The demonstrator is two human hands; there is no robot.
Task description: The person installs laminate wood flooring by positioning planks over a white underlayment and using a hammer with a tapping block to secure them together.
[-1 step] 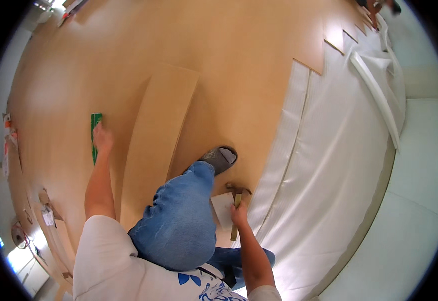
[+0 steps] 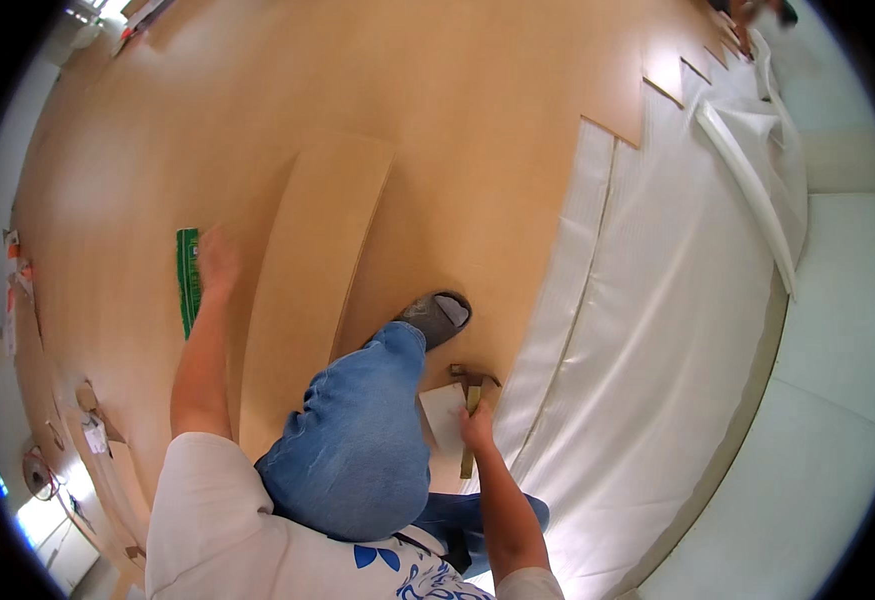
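My left hand (image 2: 219,258) hovers or rests just right of a long green packet (image 2: 188,280) on the wood-look floor, apart from it. Motion blurs its fingers. My right hand (image 2: 475,424) is closed around the handle of a claw hammer (image 2: 473,377), low by my right side. Beside the hammer, a pale rectangular block (image 2: 444,414) touches or lies close to that hand; whether I hold it too I cannot tell. Between my arms lies a loose floor plank (image 2: 317,235) on top of the laid boards.
My bent knee (image 2: 357,430) and slippered foot (image 2: 440,317) are between the hands. White foam underlay (image 2: 657,300) spreads at the right, beside a stepped edge of boards (image 2: 612,130). A rolled strip (image 2: 747,195) lies near the wall. Another person's hand (image 2: 742,15) shows at the far right.
My left hand has come off the green packet and shifted slightly right, leaving it on the floor. The right hand and hammer have stayed put.
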